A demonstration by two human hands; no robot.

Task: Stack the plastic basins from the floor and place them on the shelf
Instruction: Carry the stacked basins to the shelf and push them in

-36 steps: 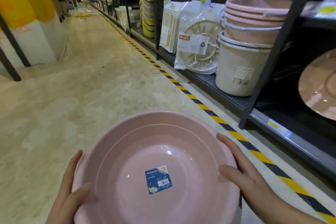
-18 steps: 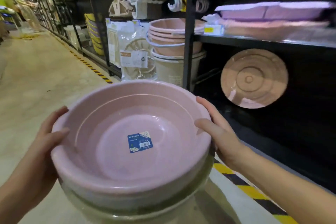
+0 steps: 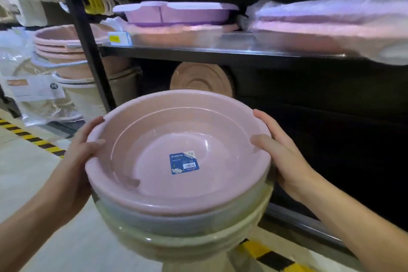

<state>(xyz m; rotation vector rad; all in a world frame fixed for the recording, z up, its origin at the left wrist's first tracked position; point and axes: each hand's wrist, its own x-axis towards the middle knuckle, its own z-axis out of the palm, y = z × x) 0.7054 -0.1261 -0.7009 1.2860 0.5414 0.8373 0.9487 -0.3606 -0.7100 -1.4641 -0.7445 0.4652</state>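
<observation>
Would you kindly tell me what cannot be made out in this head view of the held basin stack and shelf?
All head view.
1) basin stack: lower basins blurred, base cut off by the bottom edge; count unclear.
2) left hand and right hand: fingers under the rim hidden by the basins.
3) blue sticker: small print too small.
4) lower shelf bay: dark, partly hidden by the stack.
5) wrapped goods above: blurred.

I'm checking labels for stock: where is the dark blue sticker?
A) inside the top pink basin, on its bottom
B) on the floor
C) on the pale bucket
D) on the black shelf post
A: the dark blue sticker sits on the inner bottom of the top pink basin of the stack.
</observation>
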